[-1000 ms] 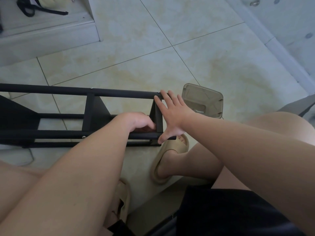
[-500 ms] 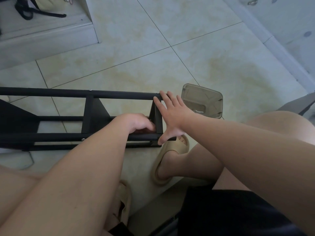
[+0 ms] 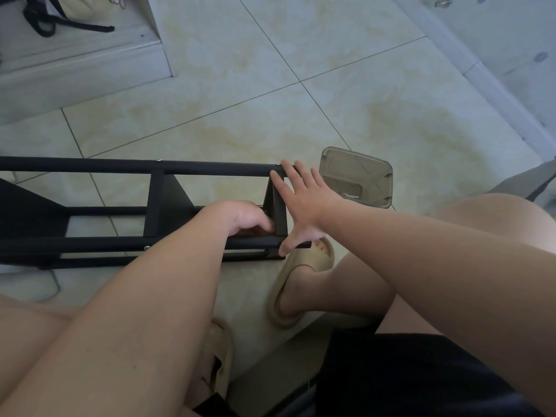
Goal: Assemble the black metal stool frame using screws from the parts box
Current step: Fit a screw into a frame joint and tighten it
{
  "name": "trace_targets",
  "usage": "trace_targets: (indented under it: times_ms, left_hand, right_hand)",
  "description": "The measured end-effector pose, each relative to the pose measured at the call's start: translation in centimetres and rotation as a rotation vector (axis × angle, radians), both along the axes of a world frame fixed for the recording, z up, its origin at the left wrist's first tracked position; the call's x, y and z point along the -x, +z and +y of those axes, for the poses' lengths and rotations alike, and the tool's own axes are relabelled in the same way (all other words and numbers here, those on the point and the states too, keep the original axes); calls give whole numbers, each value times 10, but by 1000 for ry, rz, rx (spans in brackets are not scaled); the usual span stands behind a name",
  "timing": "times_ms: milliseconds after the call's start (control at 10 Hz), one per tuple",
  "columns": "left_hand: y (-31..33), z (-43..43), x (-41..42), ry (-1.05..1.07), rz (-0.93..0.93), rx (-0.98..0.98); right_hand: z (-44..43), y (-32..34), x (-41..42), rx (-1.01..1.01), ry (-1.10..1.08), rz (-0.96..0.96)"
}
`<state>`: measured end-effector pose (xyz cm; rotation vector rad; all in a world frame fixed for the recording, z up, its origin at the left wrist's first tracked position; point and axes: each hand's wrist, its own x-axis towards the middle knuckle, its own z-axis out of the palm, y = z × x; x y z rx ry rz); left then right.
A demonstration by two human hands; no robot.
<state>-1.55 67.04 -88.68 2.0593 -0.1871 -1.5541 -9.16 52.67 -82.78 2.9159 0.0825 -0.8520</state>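
Stool frame (image 3: 90,168) lies on its side on the tiled floor (image 3: 331,100), its end right under both hands.

Right hand (image 3: 304,203): released and flat, fingers spread against the end upright, thumb on the tip of the near rail. It braces, doesn't grip.

Left hand (image 3: 240,218): reaches inside the frame just left of the right palm, fingers curled in at the joint. Can't tell if they pinch a screw or just hold the rail, as the knuckles hide it.

Parts box (image 3: 361,173) sits on the floor just beyond the right fingertips.

Risks, my read:
- A flat palm gives no clamp. If the left hand torques a screw, the frame can slide or roll on the smooth tile and cross-thread.
- The left fingers work blind, so a dropped screw would roll off under the rails.
- The right thumb sits at the open rail end, which becomes a pinch point if the frame shifts.
- The slipper (image 3: 301,284) is just below the right thumb, so a foot nudge moves the work.

Writing: nothing legible on the frame or box.
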Motion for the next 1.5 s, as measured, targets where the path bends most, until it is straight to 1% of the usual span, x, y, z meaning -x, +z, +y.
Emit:
trace_targets:
  times_ms: [100,200,300,500,700,1000,1200,1400,1500]
  left_hand:
    - [-1,0,1,12,31,6]
    - [-2,-2,1,-38,-34,-4]
    - [-1,-3,0,-65,-50,-15]
    - [3,1,2,-2,7,7]
    - [1,-2,2,-61,-48,-10]
    - [1,-1,2,2,15,-12]
    - [0,-3,0,-86,-72,-45]
    - [2,-1,1,3,29,16]
    - [3,-2,2,-4,44,4]
  right_hand:
    - [0,0,0,3,1,3]
    - [1,0,0,-1,-3,4]
    - [0,0,0,-5,-7,5]
    - [0,-2,0,0,-6,1]
    - [0,-3,0,-5,-7,-3]
    - [-1,-4,0,-10,-10,-3]
    - [-1,-4,0,-5,-11,-9]
    - [-1,-4,0,-4,-8,-14]
    - [0,-4,1,-1,-6,-15]
